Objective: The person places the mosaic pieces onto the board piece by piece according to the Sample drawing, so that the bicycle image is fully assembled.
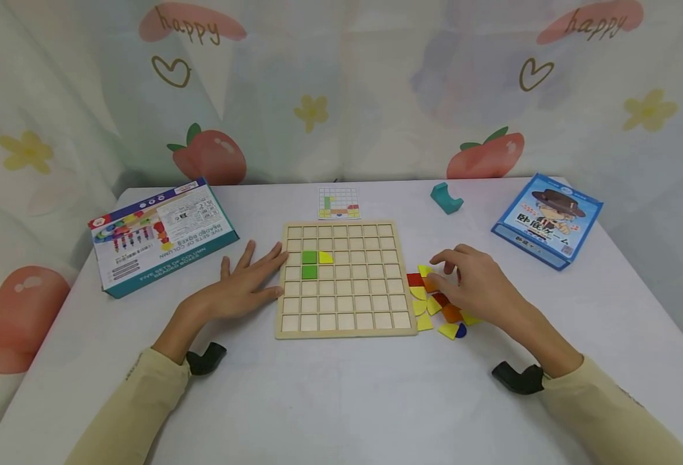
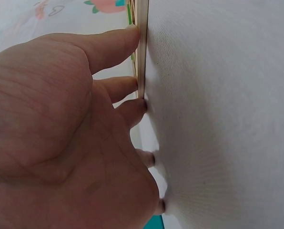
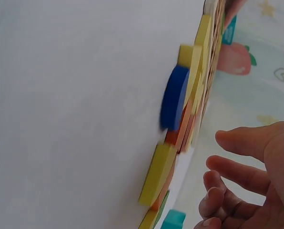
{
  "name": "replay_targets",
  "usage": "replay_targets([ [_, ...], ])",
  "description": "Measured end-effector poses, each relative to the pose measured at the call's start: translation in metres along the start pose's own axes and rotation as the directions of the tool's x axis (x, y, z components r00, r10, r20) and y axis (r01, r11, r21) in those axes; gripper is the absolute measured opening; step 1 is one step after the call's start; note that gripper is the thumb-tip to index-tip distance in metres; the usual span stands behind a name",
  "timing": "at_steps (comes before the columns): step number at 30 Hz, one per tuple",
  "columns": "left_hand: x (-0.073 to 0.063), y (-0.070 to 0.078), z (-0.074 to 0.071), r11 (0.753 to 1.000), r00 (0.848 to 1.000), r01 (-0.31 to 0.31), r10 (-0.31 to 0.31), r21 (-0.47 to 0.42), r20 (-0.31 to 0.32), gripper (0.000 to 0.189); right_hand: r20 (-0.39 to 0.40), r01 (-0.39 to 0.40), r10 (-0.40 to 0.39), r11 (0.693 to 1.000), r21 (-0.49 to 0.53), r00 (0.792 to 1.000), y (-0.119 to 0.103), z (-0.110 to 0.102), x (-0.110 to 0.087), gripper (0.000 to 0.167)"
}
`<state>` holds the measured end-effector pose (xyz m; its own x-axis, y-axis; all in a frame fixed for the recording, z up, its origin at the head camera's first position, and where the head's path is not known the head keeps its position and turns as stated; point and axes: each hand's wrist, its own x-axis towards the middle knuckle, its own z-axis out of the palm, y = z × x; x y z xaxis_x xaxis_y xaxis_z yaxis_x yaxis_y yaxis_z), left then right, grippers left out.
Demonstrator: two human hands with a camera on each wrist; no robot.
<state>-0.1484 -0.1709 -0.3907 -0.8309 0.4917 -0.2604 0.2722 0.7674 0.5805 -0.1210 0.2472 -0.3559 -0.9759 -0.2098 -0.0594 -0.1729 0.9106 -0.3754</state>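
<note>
A wooden grid board [image 1: 347, 334] lies flat in the middle of the table. Two green squares [image 1: 309, 272] and a yellow piece with a curved side [image 1: 325, 258] sit in its cells. My left hand [image 1: 234, 290] is spread at the board's left side; in the left wrist view, its thumb and some fingertips touch the board edge. Over loose yellow, red and orange pieces [image 1: 451, 314] right of the board, my right hand [image 1: 481, 284] hovers. Its thumb and index finger are apart with nothing between them in the right wrist view. A blue piece [image 3: 174, 98] lies among those pieces.
A small pattern card [image 1: 339, 203] lies just behind the board. At the left is a white and teal box [image 1: 164, 236]; at the right, a blue box [image 1: 547, 219]. A teal curved block [image 1: 447, 198] stands at the back. Fabric hangs behind the table.
</note>
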Motion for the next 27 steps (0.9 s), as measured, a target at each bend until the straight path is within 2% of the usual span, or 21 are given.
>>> replay_targets([
  [15, -0.002, 0.002, -0.001, 1.0, 1.0, -0.006, 0.006, -0.005, 0.0, 0.072, 0.013, -0.068, 0.068, 0.996, -0.056, 0.998, 0.037, -0.008, -0.016, 0.037],
  [27, -0.002, 0.003, -0.002, 1.0, 1.0, -0.003, 0.003, -0.003, 0.006, 0.072, 0.008, -0.058, 0.058, 0.996, -0.071, 0.998, 0.046, -0.005, -0.021, 0.034],
])
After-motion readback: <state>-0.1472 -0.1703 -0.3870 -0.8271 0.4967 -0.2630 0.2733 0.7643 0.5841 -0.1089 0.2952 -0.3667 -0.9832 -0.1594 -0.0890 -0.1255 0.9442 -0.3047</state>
